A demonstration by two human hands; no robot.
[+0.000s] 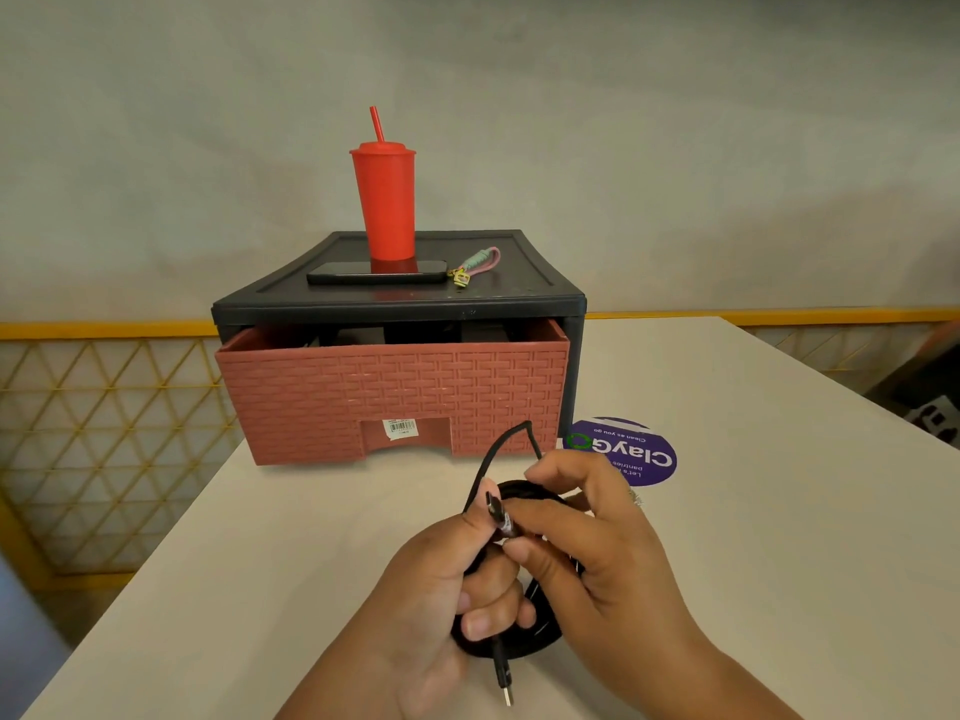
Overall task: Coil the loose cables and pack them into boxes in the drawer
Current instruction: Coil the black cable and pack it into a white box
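Observation:
A black cable (540, 634) is wound into a coil just above the white table. My left hand (447, 605) grips the coil, and a plug hangs from below it. My right hand (608, 543) pinches the other plug end of the cable by the top of the coil. A short loop of cable rises toward the drawer. The pink woven-pattern drawer (395, 397) stands slightly pulled out of its black cabinet (405, 298). Dark shapes show inside the drawer, but I cannot tell what they are.
On the cabinet top stand a red tumbler with a straw (385, 200), a black phone (376, 272) and a pastel keychain strap (475, 265). A purple round sticker (639, 452) lies on the table (727, 511) right of the drawer. A yellow lattice railing (104, 418) runs behind.

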